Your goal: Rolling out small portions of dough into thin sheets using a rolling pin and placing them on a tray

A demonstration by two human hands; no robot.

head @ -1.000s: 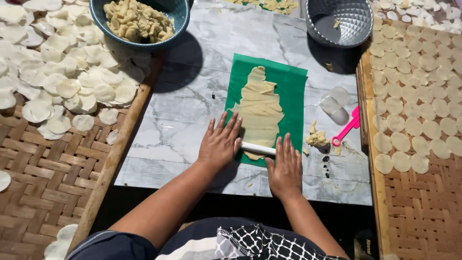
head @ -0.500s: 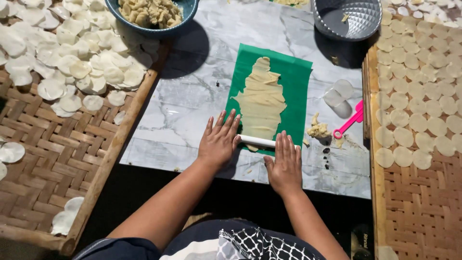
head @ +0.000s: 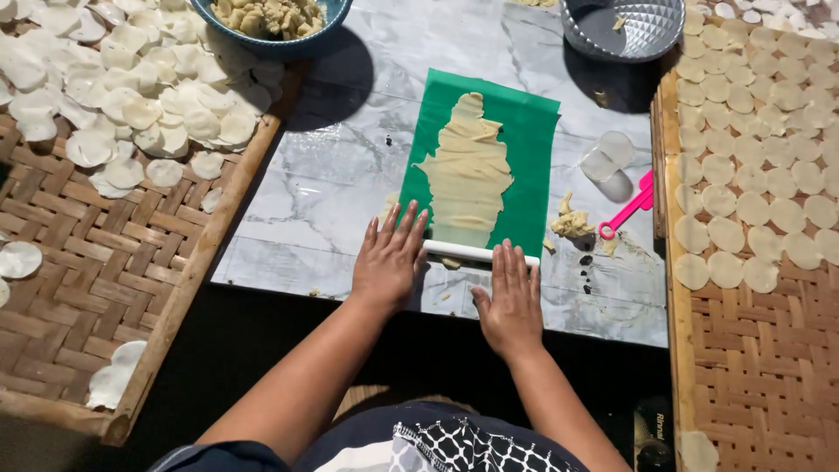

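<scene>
white rolling pin [head: 476,253] pressed under flat open left hand [head: 390,260] and right hand [head: 512,299], ungripped | dough sheet [head: 466,171] ahead of fingers judged soft, thin, tearable | best lifted by edge

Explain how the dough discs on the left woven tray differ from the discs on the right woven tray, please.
The discs on the left tray lie in a loose heap, overlapping one another; the discs on the right tray lie flat in neat rows, mostly side by side. The left discs look irregular and some curl; the right discs look round and even. A few left discs lie apart near the tray's edge. Both sets are pale, thin and rest on woven trays.
</scene>
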